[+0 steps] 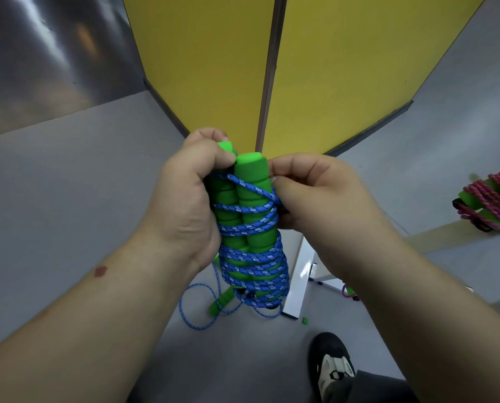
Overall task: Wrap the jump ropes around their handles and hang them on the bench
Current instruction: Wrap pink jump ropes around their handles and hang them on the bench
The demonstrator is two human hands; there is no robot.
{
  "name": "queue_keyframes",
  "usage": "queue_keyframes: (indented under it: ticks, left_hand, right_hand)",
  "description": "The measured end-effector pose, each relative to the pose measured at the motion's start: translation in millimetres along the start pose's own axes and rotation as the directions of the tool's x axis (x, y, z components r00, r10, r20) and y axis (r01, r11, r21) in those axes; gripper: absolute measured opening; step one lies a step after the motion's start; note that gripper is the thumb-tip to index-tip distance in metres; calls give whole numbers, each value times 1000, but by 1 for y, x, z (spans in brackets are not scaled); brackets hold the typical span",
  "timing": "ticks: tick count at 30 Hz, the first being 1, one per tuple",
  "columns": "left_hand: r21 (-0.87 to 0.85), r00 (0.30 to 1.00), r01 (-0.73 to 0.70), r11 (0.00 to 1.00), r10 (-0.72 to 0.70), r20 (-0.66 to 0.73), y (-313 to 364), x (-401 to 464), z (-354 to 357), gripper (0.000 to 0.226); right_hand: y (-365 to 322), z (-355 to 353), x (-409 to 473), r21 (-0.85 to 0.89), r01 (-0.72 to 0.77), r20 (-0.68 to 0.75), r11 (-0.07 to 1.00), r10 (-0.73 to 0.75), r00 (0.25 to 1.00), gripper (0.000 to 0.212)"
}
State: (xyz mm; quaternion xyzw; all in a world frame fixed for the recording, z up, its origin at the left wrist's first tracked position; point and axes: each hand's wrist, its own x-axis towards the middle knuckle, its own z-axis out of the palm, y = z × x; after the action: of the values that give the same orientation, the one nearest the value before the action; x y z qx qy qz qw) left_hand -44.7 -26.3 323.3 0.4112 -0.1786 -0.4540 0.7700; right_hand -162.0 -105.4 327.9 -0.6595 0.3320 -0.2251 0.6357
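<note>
Two green foam handles (254, 196) stand upright side by side in front of me, bound together by many turns of blue jump rope (254, 266). My left hand (184, 199) grips the handle pair from the left, thumb over the top. My right hand (315, 196) pinches the blue rope at the right side of the handles. A pink jump rope wound on green handles (490, 199) lies on the white bench (452, 234) at the right. Another blue rope with a green handle (213, 306) lies loose on the floor below.
Yellow partition panels (213, 68) meet at a corner straight ahead. The white bench leg (298, 280) stands just right of the bundle. A bit of pink rope (348, 292) shows under the bench. My shoe (330, 365) is on the grey floor at the bottom.
</note>
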Motion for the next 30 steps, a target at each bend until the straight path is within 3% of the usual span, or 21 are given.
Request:
queue_keyframes:
  ticks: [2,5,9,12,19,21,24,27,30]
  left_hand:
    - [54,1000,-4,999,4,10,-6,-2,3,34]
    - [313,995,-51,948,76,-69,-16,-2,5,61]
    - [497,984,-55,866,132,-120,-20,2,9,51]
    - [576,984,-99,812,166,-66,-27,2,17,40]
    - [324,1000,-7,946,5,7,-53,4,58,34]
    - [286,999,8,958,-20,40,-59,4,68,38]
    - [243,996,13,970,-34,83,-67,5,89,43]
    - [231,991,29,973,-58,119,-71,10,117,45]
    - [257,978,47,965,-96,184,-76,20,148,46]
  right_hand:
    - [-4,-4,-3,-98,61,-34,993,-65,997,24]
    - [-9,-10,-6,-228,121,-35,966,-133,991,28]
    - [-15,-17,-14,-303,140,-29,943,-156,987,31]
    - [-25,-32,-22,-328,137,-133,935,-189,973,32]
    - [-30,-66,-39,-265,51,-322,963,-139,937,32]
    - [-33,-78,-45,-328,17,-333,945,-133,934,33]
    - [-40,-99,-53,-533,1,-311,846,-197,930,31]
    - [-47,-123,-58,-782,97,-205,616,-400,893,31]
    - [-55,-151,-61,-911,131,-98,390,-516,851,33]
